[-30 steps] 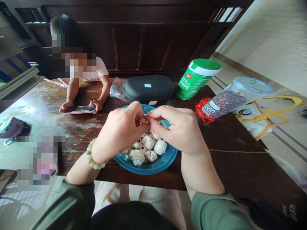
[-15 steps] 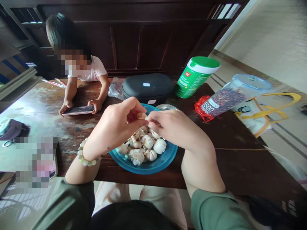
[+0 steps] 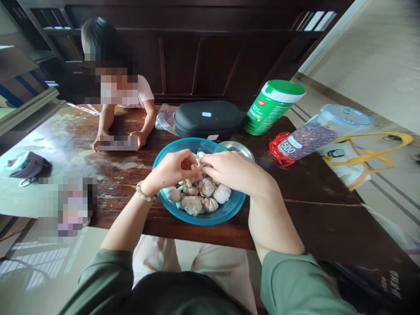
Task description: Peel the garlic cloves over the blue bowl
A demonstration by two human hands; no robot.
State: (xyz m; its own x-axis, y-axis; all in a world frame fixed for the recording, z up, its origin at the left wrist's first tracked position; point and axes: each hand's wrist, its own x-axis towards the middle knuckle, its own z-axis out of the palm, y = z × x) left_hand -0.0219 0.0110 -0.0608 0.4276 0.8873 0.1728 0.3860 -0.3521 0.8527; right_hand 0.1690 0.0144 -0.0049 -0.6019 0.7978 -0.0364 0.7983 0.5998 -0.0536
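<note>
Over a blue bowl point(image 3: 175, 144) on a dark wooden table point(image 3: 315, 205), the left hand point(image 3: 170, 168) and right hand point(image 3: 236, 173) close narrowly on a small garlic clove point(image 3: 196, 166), mostly hidden by the fingers. Plump garlic heads point(image 3: 222, 194) and loose cloves remain in the bowl, with a steel dish point(image 3: 239, 148) just behind it.

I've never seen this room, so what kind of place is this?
Probably someone's home, maybe a dining area. There's a worn wooden table, a blue bowl of garlic on it, and a child leaning on the table.
</note>
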